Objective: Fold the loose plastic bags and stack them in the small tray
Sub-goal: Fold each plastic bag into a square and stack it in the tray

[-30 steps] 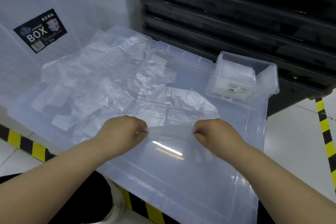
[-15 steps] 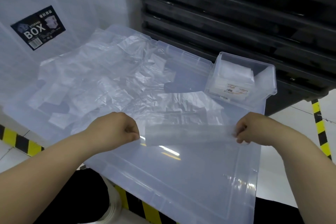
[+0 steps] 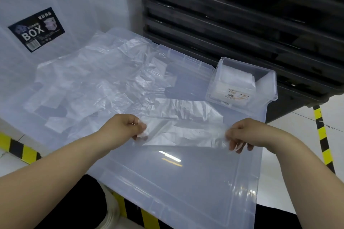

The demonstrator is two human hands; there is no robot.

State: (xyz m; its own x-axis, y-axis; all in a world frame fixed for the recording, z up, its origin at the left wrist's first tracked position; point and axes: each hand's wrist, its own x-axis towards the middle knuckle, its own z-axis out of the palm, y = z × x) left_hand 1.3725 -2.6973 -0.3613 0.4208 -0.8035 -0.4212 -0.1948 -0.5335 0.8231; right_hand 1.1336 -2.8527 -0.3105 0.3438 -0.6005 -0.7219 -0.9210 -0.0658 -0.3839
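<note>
A clear plastic bag [image 3: 186, 133] is stretched flat between my two hands above a large translucent lid [image 3: 182, 182]. My left hand [image 3: 126, 126] pinches its left edge and my right hand [image 3: 245, 133] pinches its right edge. A heap of loose crumpled bags [image 3: 96, 89] covers the lid's far left part. The small clear tray [image 3: 268, 87] stands at the lid's far right corner with folded bags [image 3: 235, 81] stacked inside.
A big translucent storage box with a black BOX label [image 3: 37, 29] stands at the back left. Stacked black crates [image 3: 242, 24] rise behind the tray. Yellow-black floor tape [image 3: 322, 135] runs along the right and the left.
My hands have drawn apart, the right one moving rightward, and the bag has spread from a narrow strip into a wider, taller sheet between them.
</note>
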